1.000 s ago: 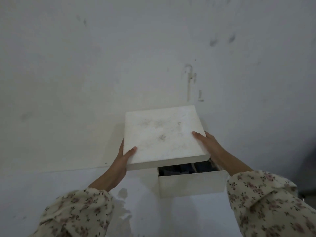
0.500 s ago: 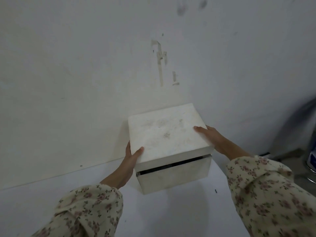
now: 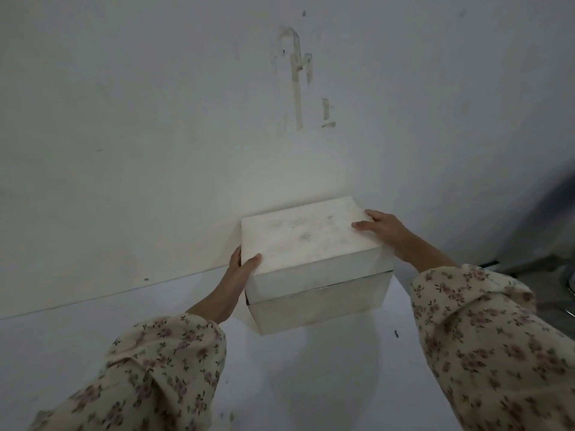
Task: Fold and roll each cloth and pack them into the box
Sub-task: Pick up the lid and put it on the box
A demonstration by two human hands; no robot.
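A white square box (image 3: 323, 309) stands on a white surface close to the wall. Its white lid (image 3: 303, 241) sits down over the box top, with a thin dark seam along the front and right side. My left hand (image 3: 239, 269) grips the lid's near-left corner, thumb on top. My right hand (image 3: 384, 228) holds the lid's right edge, fingers laid on the top face. The cloths are hidden inside the box. Both arms wear floral sleeves.
A white wall (image 3: 155, 135) with tape marks (image 3: 298, 76) rises right behind the box. The white table surface (image 3: 311, 384) spreads toward me. A dark blurred object (image 3: 553, 213) and a grey floor patch lie at the right edge.
The lid was held tilted above the open box with dark cloth showing. It has come down until it covers the box. Both hands stayed on the lid.
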